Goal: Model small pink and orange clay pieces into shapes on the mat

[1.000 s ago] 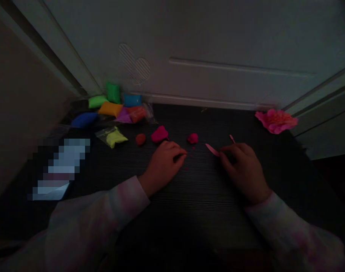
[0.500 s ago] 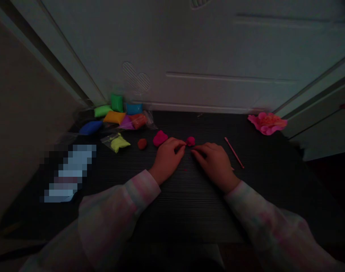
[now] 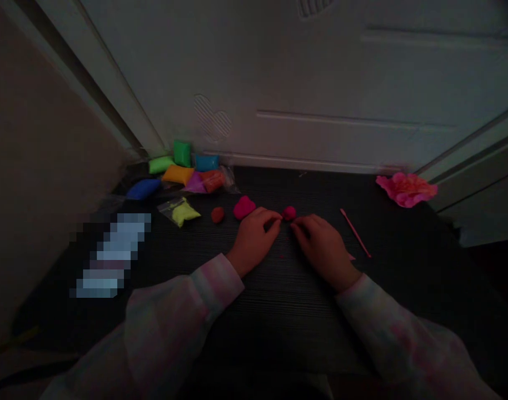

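A small pink clay lump (image 3: 289, 213) lies on the dark ribbed floor (image 3: 279, 300), right in front of both hands. My left hand (image 3: 257, 238) rests on the floor with curled fingers, its fingertips beside the lump. My right hand (image 3: 323, 247) is curled too, fingertips close to the lump's right side; the dim light hides whether either hand grips anything. A bigger pink clay lump (image 3: 244, 207) lies left of my left hand. A thin pink modelling stick (image 3: 355, 232) lies on the floor to the right of my right hand.
An orange-red clay ball (image 3: 217, 214) and a bag of yellow clay (image 3: 182, 211) lie to the left. Several coloured clay packets (image 3: 180, 174) are heaped by a white door (image 3: 320, 83). A pink clay flower (image 3: 407, 188) sits far right.
My right hand let go of the pink stick, which now lies on the floor, and moved left to the small pink lump. My left hand stayed near it.
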A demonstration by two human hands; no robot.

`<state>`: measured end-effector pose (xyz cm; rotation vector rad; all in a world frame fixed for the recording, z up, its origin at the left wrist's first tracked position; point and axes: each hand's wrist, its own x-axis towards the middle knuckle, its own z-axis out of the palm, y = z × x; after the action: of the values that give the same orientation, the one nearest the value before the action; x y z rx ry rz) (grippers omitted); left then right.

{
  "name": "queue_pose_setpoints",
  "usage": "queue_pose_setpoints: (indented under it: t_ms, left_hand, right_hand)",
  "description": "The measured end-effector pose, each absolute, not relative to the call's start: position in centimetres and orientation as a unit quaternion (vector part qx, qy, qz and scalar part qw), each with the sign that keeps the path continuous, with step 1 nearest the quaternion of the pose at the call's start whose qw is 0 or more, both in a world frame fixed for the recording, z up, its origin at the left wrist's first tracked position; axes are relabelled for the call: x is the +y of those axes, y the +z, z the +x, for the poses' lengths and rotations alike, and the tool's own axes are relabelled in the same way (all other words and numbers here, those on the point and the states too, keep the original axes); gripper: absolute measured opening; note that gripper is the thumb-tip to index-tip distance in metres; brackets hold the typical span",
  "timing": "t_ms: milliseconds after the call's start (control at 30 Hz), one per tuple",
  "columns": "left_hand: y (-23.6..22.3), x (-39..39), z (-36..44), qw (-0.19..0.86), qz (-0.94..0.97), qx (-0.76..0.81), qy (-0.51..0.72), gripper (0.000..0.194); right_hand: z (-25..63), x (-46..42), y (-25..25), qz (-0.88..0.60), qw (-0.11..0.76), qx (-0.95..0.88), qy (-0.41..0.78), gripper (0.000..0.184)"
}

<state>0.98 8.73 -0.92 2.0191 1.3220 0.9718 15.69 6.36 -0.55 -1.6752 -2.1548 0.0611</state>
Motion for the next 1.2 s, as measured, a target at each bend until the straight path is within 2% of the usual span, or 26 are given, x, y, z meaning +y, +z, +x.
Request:
queue_pose_setpoints:
  t_ms: [133, 367, 700, 967, 1200]
  left_hand:
    - [-1.0, 8.7, 0.9, 0.278, 0.747, 0.483, 0.362, 0.015]
    - [-1.1, 8.4, 1.1, 0.263, 0.752, 0.466, 0.384, 0.016]
    - [-1.0, 8.3, 1.5, 0.249, 0.729, 0.492, 0.406, 0.024]
    - [-1.0, 8.5, 1.7, 0.246, 0.737, 0.502, 0.379, 0.04]
    - [-1.4, 9.2, 2.4, 0.248, 0.761, 0.476, 0.364, 0.046]
  right_hand:
    - [16.0, 5.9, -0.1, -0.628, 0.3, -0.714, 0.078, 0.014]
    - [16.7, 6.1, 0.0, -0.618, 0.403, -0.664, 0.123, 0.02]
    - [17.6, 6.1, 0.7, -0.629, 0.455, -0.574, 0.261, 0.023]
    - [17.6, 6.3, 1.1, -0.628, 0.485, -0.545, 0.271, 0.025]
    - [17.6, 6.5, 0.7, -0.569, 0.528, -0.516, 0.363, 0.021]
